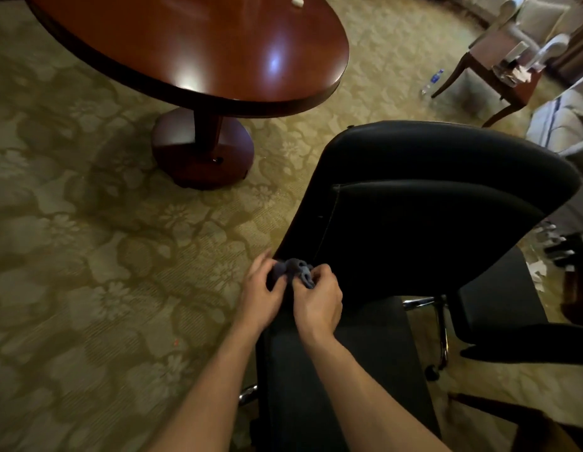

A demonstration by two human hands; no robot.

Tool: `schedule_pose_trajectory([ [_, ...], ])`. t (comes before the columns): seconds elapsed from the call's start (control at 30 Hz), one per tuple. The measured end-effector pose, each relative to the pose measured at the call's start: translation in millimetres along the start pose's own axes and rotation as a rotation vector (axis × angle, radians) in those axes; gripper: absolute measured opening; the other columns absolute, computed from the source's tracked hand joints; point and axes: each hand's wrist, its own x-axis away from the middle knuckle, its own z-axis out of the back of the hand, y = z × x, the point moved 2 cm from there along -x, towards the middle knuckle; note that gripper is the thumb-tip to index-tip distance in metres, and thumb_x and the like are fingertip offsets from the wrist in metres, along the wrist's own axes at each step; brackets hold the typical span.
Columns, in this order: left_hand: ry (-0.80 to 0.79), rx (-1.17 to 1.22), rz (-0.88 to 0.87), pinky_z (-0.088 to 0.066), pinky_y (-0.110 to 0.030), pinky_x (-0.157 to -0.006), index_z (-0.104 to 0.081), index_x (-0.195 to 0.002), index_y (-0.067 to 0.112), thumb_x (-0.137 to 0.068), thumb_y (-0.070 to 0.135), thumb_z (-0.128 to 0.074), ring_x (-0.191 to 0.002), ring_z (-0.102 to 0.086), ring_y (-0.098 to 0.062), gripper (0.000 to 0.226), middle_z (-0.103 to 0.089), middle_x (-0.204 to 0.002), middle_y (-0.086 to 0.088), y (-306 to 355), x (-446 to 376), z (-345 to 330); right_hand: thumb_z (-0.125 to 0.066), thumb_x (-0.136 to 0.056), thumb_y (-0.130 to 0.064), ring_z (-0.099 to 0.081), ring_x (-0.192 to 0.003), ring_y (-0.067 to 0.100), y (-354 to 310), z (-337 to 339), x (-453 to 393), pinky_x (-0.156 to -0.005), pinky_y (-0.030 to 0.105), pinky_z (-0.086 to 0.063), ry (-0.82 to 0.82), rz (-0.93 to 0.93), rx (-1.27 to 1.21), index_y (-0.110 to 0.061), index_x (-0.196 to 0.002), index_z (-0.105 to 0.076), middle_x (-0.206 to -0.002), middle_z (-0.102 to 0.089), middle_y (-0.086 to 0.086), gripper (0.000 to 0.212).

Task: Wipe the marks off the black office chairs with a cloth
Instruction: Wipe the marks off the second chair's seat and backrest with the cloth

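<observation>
Both hands meet low in the middle of the view, fingers curled round a small crumpled dark blue cloth point(294, 272). The left hand point(262, 288) grips its left part and the right hand point(319, 300) pinches its right part, so the bunched cloth lies roughly left to right between them. The cloth sits just at the lower left edge of a black leather office chair's backrest point(430, 216), whose long axis runs from the hands up and rightward, tilted away. Farther out, a glossy reddish-brown oval wooden bench point(198, 44) on a round pedestal stands on the yellow-green floral carpet point(71, 223).
</observation>
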Motion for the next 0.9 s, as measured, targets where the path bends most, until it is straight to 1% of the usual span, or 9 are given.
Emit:
schedule_pose_trajectory([
  [0.07,-0.072,-0.187,0.047,-0.026,-0.034,-0.116,-0.066,-0.106,0.017,-0.093,0.021,-0.064,-0.147,-0.024,-0.022,0.014,-0.023,-0.162,-0.003,-15,0,3,-0.068,-0.087,-0.03,-0.063,-0.09,0.02,13,-7,3,-0.07,0.03,-0.045,-0.075,-0.103,0.056,-0.022,-0.097,-0.06,-0.099,-0.065,-0.001,0.015],
  [0.17,-0.148,-0.284,0.048,-0.021,-0.037,-0.118,-0.067,-0.102,0.02,-0.091,0.024,-0.067,-0.15,-0.014,-0.026,0.012,-0.016,-0.165,-0.002,-17,3,10,-0.067,-0.089,-0.026,-0.064,-0.094,0.023,23,-7,7,-0.074,0.03,-0.046,-0.087,-0.198,-0.016,-0.02,-0.097,-0.058,-0.095,-0.064,0.0,0.013],
  [0.27,-0.09,-0.12,-0.059,-0.023,-0.032,-0.113,-0.065,-0.096,0.018,-0.091,0.025,-0.069,-0.149,-0.018,-0.02,0.01,-0.018,-0.164,0.001,5,-3,23,-0.067,-0.09,-0.022,-0.065,-0.088,0.018,8,1,9,-0.075,0.029,-0.048,0.003,-0.12,-0.272,-0.019,-0.093,-0.057,-0.088,-0.063,-0.002,0.011],
  [0.4,-0.077,0.02,-0.179,-0.023,-0.026,-0.107,-0.062,-0.092,0.012,-0.091,0.021,-0.068,-0.139,-0.02,-0.001,0.01,-0.023,-0.162,0.006,47,-22,29,-0.067,-0.092,-0.025,-0.064,-0.079,0.009,-13,22,3,-0.073,0.028,-0.052,0.135,-0.035,-0.455,-0.019,-0.094,-0.058,-0.086,-0.065,-0.004,0.011],
  [0.53,-0.145,-0.022,-0.208,-0.043,-0.039,-0.099,-0.06,-0.096,0.011,-0.092,0.017,-0.064,-0.123,-0.052,-0.023,0.008,-0.057,-0.132,-0.013,54,-32,15,-0.065,-0.093,-0.028,-0.064,-0.083,0.01,-8,22,-6,-0.077,0.031,-0.054,0.047,-0.097,-0.46,-0.019,-0.097,-0.058,-0.091,-0.066,-0.003,0.011],
  [0.6,-0.125,-0.044,-0.187,-0.042,-0.043,-0.106,-0.061,-0.1,0.009,-0.092,0.016,-0.063,-0.125,-0.051,-0.026,0.011,-0.055,-0.133,-0.012,48,-33,14,-0.063,-0.095,-0.028,-0.065,-0.083,0.009,-2,18,-4,-0.076,0.028,-0.054,0.0,-0.105,-0.476,-0.019,-0.099,-0.058,-0.093,-0.066,-0.002,0.011],
  [0.7,-0.119,-0.071,-0.188,-0.038,-0.039,-0.112,-0.062,-0.109,0.008,-0.093,0.017,-0.063,-0.134,-0.045,-0.02,0.019,-0.047,-0.147,-0.004,47,-29,14,-0.061,-0.096,-0.023,-0.063,-0.082,0.01,3,12,2,-0.073,0.025,-0.051,-0.021,-0.104,-0.49,-0.014,-0.101,-0.057,-0.093,-0.066,0.001,0.011],
  [0.8,-0.1,-0.118,-0.175,-0.03,-0.022,-0.103,-0.06,-0.1,0.009,-0.093,0.014,-0.063,-0.138,-0.036,-0.014,0.009,-0.033,-0.157,-0.001,52,-16,15,-0.057,-0.097,-0.018,-0.064,-0.089,0.018,6,8,6,-0.081,0.033,-0.052,-0.033,-0.148,-0.472,-0.01,-0.104,-0.055,-0.099,-0.066,0.007,0.011],
  [0.9,-0.088,-0.112,-0.145,-0.03,-0.025,-0.102,-0.062,-0.098,0.009,-0.092,0.014,-0.065,-0.141,-0.035,-0.015,0.009,-0.027,-0.16,0.0,49,-1,17,-0.056,-0.096,-0.014,-0.063,-0.091,0.02,8,10,11,-0.082,0.034,-0.051,-0.075,-0.183,-0.494,-0.009,-0.105,-0.055,-0.1,-0.065,0.008,0.011],
])
